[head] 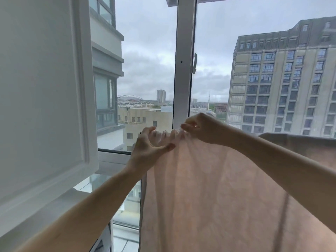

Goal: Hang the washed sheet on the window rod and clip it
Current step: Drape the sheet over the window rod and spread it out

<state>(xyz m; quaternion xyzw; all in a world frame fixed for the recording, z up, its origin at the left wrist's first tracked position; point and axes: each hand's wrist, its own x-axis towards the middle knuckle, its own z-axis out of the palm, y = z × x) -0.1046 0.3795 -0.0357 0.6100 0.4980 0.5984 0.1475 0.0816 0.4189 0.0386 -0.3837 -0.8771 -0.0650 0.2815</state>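
Pinching the sheet (209, 188) top edge with my left hand (149, 144) and right hand (201, 128), close together; it stretches rightward, hanging below.

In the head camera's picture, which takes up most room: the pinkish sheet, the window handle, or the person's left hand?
Largest to smallest as they look:
1. Sheet
2. Left hand, though nearness to the camera enlarges it
3. Window handle

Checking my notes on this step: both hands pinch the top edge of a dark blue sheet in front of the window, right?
Not quite. The sheet is pale pinkish beige, not dark blue. The rest holds: the left hand and right hand both pinch its top edge in front of the window, as the head view shows.
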